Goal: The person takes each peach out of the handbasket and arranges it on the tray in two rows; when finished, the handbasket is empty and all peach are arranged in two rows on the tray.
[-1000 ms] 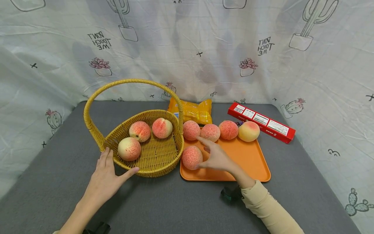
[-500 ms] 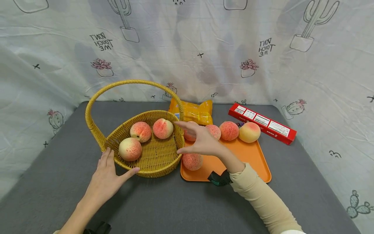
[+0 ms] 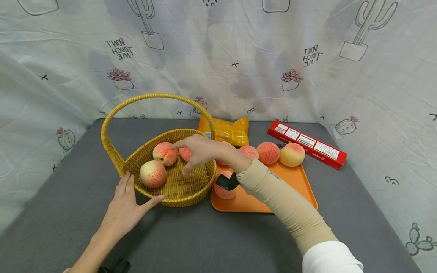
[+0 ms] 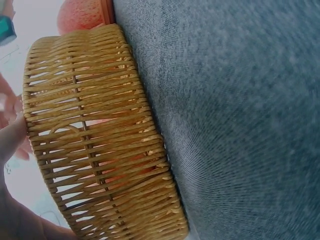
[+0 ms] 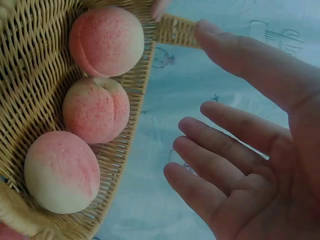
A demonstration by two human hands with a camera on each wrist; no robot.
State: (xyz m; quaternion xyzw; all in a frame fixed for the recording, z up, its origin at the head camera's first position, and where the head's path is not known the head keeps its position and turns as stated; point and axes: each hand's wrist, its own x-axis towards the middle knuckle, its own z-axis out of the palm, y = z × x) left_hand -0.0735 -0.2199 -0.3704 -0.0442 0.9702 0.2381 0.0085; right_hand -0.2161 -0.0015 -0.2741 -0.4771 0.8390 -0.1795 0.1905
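Peaches [image 3: 153,174], three in number, are contained in the wicker basket [image 3: 182,186], at its eight, eleven and one o'clock. Its rim is touched near eight o'clock by the left hand [image 3: 123,212], its grip spread wide. Over the basket's two o'clock the right hand [image 3: 202,149] is poised, its grip also wide. At three o'clock from the basket, five other peaches [image 3: 268,152] are carried by an orange tray [image 3: 295,180] on the desk [image 3: 191,239].

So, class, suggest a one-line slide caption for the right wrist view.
An empty right hand hovers near three peaches in a woven basket.
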